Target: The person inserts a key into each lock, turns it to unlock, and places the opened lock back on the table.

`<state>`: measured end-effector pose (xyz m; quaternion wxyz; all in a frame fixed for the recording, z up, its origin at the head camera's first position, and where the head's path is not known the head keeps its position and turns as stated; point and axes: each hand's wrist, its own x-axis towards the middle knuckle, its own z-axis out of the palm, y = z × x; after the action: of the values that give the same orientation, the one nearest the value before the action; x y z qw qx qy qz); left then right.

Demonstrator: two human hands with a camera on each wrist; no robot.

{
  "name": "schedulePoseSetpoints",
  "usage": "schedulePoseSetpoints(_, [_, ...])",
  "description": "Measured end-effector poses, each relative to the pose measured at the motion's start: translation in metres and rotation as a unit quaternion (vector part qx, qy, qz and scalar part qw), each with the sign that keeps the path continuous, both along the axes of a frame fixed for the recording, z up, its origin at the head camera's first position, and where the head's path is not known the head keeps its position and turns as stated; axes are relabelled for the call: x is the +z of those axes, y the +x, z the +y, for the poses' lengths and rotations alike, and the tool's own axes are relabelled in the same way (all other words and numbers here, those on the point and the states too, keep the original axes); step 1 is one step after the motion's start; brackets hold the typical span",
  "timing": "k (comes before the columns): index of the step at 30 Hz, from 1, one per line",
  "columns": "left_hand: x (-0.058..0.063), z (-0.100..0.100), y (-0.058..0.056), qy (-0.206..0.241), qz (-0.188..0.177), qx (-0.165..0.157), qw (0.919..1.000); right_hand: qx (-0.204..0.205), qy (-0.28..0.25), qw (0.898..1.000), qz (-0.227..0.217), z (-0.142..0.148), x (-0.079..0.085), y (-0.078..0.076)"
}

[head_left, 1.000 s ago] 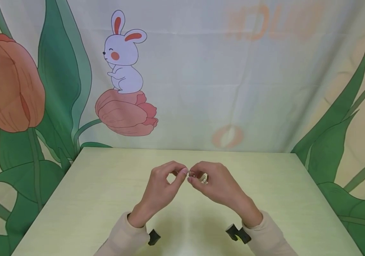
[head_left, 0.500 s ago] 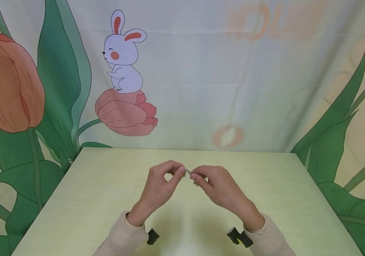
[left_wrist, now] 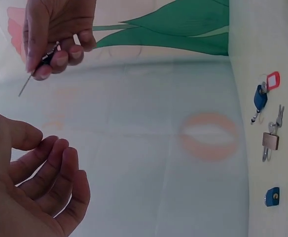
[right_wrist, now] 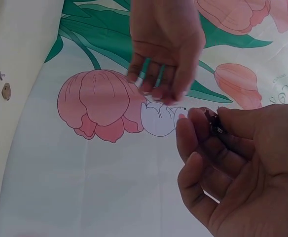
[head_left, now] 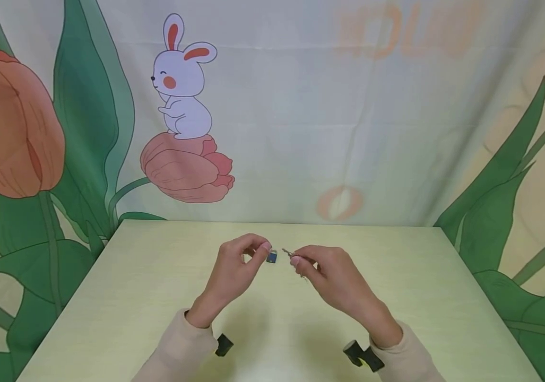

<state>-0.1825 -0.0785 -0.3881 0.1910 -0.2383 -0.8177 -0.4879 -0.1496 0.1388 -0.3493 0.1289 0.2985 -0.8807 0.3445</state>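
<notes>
While pinching a thin metal piece [head_left: 287, 252] in the right hand [head_left: 334, 276], points it toward the loosely curled left hand [head_left: 235, 269], near but apart. Beyond both hands, has a blue padlock [head_left: 271, 257] and a brown padlock [left_wrist: 270, 141] on the table [head_left: 133, 307].

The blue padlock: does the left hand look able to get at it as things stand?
Probably yes: the left hand seems to hold nothing, and no other thing shows between it and the blue padlock.
</notes>
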Motion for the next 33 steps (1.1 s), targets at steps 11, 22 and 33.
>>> schedulePoseSetpoints(11, [-0.018, 0.001, -0.033, -0.044, -0.052, 0.030, 0.9972, -0.010, -0.007, 1.000, 0.001, 0.012, 0.004, 0.001])
schedulePoseSetpoints(22, [-0.036, 0.007, -0.070, -0.098, -0.106, 0.057, 0.9879, -0.033, 0.001, 0.999, -0.005, 0.023, 0.000, 0.003])
schedulePoseSetpoints(33, [-0.062, 0.010, -0.107, -0.146, -0.139, 0.075, 0.9766, -0.046, 0.006, 0.999, -0.015, 0.028, -0.003, 0.002])
